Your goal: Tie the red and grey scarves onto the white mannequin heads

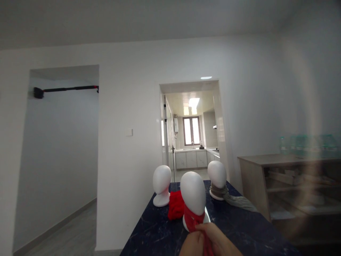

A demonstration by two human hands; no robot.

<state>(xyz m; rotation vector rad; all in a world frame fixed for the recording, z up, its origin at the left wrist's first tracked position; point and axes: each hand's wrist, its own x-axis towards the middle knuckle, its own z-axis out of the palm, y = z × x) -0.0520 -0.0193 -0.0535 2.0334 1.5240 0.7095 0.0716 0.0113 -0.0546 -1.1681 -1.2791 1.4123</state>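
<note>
Both hands, left hand (193, 244) and right hand (221, 241), are gripping the red scarf (194, 219) ends at bottom centre. It is already circling the near head (193, 192); the knot is looking unfinished, and another red cloth (176, 205) is lying on the tabletop (149, 234).

Dark marble tabletop (149, 234): near-left part bare, open strip along the left edge up to the far-left mannequin head (161, 185). Centre blocked by the nearest mannequin head (193, 199) with a red scarf (192, 218) round its neck; both hands, left hand (193, 245) and right hand (220, 241), bunched on the scarf at the near edge. Red cloth pile (176, 205) fills the gap between left and centre heads. Far-right head (217, 177) wears a grey scarf (237, 201) trailing toward the right edge. Right-near tabletop bare. Wooden shelf unit (266, 177) stands just off the right edge.
</note>
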